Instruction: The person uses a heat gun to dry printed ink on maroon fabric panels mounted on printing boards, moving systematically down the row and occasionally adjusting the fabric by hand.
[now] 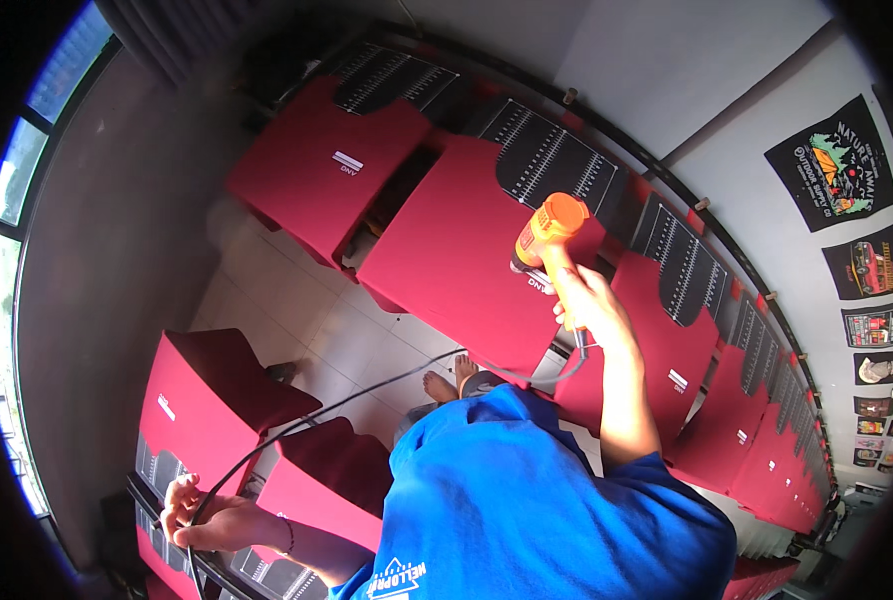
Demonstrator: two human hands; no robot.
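Walls: two plain pale walls (657,60) met at a dark corner strip; a grey matte wall (117,230) stood on the left beside a window (12,170).
Posters: dark printed squares (835,165) hung flat in a column on the right wall.
Floor: pale square tiles (307,330), smooth and a little glossy, showed between the rows; the person's bare feet (452,380) stood on them.
Pallets: flat boards wrapped in red cloth (457,250) ran in a curved row along a black rail (727,250), each with a black panel of white ruler lines (547,155) at its far end and a small white label. More red boards (207,400) stood at the lower left.
Shirt: a bright blue cotton shirt (527,500) filled the lower middle, softly creased.
Heat gun: an orange plastic heat gun (547,235) with a round-capped barrel and a straight grip hung over the near edge of the middle red board, nozzle towards the cloth.
Cable: a thin black cable (317,415) curved from the gun's grip down to the lower left.
Right hand: the right hand (592,310) was wrapped tight round the gun's grip, arm raised.
Left hand: the left hand (202,515) was low at the left, fingers curled round the cable, a thin bracelet at the wrist.
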